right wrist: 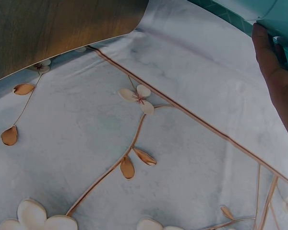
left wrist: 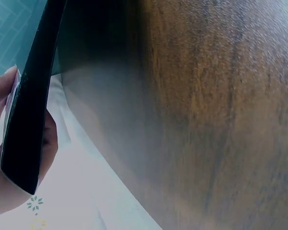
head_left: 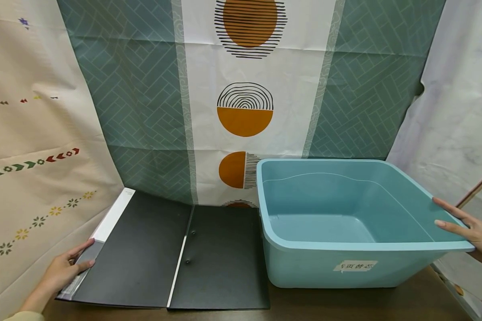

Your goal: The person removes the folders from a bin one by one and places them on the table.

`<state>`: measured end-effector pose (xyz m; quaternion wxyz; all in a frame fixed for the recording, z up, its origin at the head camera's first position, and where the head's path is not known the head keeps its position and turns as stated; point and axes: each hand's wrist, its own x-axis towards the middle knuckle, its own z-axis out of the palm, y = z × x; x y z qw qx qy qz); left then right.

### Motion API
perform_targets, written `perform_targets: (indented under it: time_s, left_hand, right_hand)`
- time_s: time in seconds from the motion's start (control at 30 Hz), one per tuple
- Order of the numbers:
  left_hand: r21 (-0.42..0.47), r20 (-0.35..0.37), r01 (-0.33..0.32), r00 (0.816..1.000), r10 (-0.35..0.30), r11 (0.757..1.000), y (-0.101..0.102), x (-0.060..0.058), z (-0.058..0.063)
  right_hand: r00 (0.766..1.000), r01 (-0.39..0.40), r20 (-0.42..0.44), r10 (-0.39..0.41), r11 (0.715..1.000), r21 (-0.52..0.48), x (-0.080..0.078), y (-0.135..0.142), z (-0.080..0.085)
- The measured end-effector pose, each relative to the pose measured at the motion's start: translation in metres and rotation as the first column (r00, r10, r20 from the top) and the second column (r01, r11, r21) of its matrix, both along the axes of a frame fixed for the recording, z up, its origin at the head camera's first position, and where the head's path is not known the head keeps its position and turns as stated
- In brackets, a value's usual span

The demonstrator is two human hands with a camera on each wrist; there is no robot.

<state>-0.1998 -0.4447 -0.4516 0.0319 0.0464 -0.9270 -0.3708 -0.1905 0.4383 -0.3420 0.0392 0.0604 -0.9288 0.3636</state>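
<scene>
In the head view a black binder [head_left: 221,263] lies spread at the left, with two small studs near its fold. My left hand [head_left: 66,269] grips the outer edge of its left cover [head_left: 136,254], thumb on top by a white strip [head_left: 114,214] and clear sleeve. The left wrist view shows that cover [left wrist: 31,96] edge-on, raised off the tabletop between thumb and fingers. To the right stands a large light-blue plastic tub [head_left: 305,265], its visible inside bare. My right hand [head_left: 471,234] holds the tub's right rim, thumb over the inner side. Some right-hand fingers are hidden.
Both rest on a brown wood-grain table [head_left: 325,305]. A patterned cloth [head_left: 247,71] hangs behind, with a cream cloth [head_left: 44,133] at the left and a marbled floral cloth [right wrist: 182,158] at the right. A white label [head_left: 355,266] is stuck to the tub's front.
</scene>
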Motion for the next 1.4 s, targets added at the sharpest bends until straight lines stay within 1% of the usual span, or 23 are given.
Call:
perform_targets:
  time_s: [0.07,0.27,0.47,0.53,0.63,0.8,0.93,1.1,1.2,1.27,1.4]
  left_hand:
    - [0.000,0.005,-0.006,1.000,0.006,1.000,0.001,0.000,0.000]
    - [-0.023,-0.014,0.000,1.000,0.000,1.000,0.001,-0.001,-0.004]
    - [-0.046,-0.003,-0.010,1.000,0.010,0.999,0.000,-0.003,-0.009]
    - [-0.044,0.003,-0.017,1.000,0.017,0.999,0.000,-0.003,-0.010]
    - [-0.052,-0.004,-0.016,1.000,0.016,0.999,0.000,-0.003,-0.011]
    - [-0.091,-0.039,-0.018,0.999,0.015,0.996,0.001,-0.003,-0.013]
    - [-0.095,-0.022,-0.012,1.000,0.010,0.995,0.001,-0.003,-0.014]
    - [-0.112,0.000,-0.016,1.000,0.016,0.994,0.003,-0.003,-0.014]
    - [-0.133,-0.003,-0.024,1.000,0.023,0.991,0.005,-0.003,-0.013]
    - [-0.126,0.005,-0.018,1.000,0.019,0.992,0.006,-0.003,-0.013]
    - [-0.107,-0.013,-0.023,1.000,0.022,0.994,0.007,-0.001,-0.014]
  right_hand:
    - [1.000,-0.007,0.022,0.007,0.999,-0.035,0.000,0.001,-0.001]
    - [1.000,-0.012,0.024,0.014,0.999,-0.050,0.000,0.003,-0.001]
    - [1.000,0.000,0.031,0.001,0.999,-0.034,0.001,-0.001,0.001]
    - [0.999,0.001,0.039,0.001,0.999,-0.045,0.001,-0.001,0.001]
    - [0.997,0.008,0.072,-0.002,0.996,-0.089,0.000,-0.001,0.001]
    - [0.996,0.027,0.087,-0.019,0.996,-0.090,-0.002,0.000,0.001]
    - [0.995,0.035,0.095,-0.027,0.996,-0.085,-0.003,0.000,0.002]
    - [0.998,0.028,0.064,-0.024,0.998,-0.057,-0.005,0.000,0.001]
    - [0.999,0.016,0.046,-0.014,0.999,-0.050,-0.006,-0.001,0.000]
    - [0.999,0.016,0.043,-0.014,0.999,-0.047,-0.006,-0.001,0.001]
    - [1.000,0.015,0.013,-0.015,1.000,0.002,-0.005,-0.003,0.004]
